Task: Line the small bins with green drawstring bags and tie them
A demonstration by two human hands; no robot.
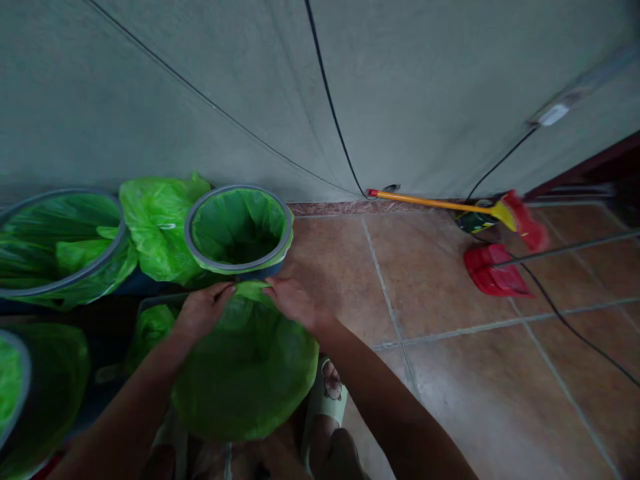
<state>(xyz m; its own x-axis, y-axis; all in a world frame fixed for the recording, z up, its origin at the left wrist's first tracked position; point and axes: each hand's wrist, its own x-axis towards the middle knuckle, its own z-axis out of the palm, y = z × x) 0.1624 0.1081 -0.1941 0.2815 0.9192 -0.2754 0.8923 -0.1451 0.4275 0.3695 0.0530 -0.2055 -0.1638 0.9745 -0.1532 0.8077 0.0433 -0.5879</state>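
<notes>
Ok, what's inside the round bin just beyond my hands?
A green liner covers the inside of the bin, within a grey ring. It hides the bin's inner walls; the bottom is too dark to make out.

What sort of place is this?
It looks like a rubbish-and-cleaning corner, perhaps indoors: bins lined with green bags stand by a wall, with a red dustpan and a broom nearby.

Bare forearms (pixel 387 400) stretch forward, left hand (pixel 205 310) and right hand (pixel 293 301) close but apart, each grip pinched.
</notes>
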